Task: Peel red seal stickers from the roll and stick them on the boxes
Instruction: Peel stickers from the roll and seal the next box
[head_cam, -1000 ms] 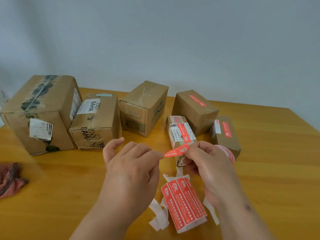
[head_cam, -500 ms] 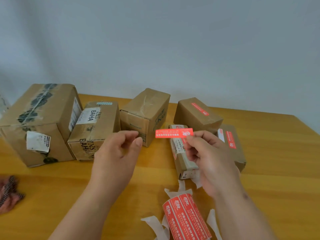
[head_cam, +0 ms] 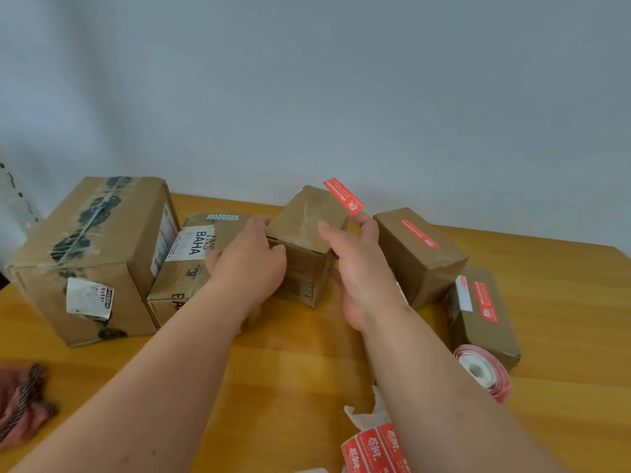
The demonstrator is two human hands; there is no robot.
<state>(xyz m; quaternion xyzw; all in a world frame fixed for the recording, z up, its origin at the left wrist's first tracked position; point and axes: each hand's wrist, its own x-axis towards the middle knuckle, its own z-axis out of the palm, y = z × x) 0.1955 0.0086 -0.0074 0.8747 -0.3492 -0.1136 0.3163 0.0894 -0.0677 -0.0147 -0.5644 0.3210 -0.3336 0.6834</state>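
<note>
Steadying the middle box (head_cam: 307, 223) with the left hand (head_cam: 251, 264), whose fingers curl round its near left corner, looks the right start; the sticker (head_cam: 343, 195) should then come down flat across the top seam and be smoothed from one end. The right hand (head_cam: 358, 268) holds that red sticker up by one end at its fingertips, other fingers loosely spread, just above the box's far right edge; the roll (head_cam: 483, 370) lies near right on the bench (head_cam: 563, 336).

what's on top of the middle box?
The middle box has clear tape and no red seal on top. The left hand grips its front-left corner, hiding that part.
</note>
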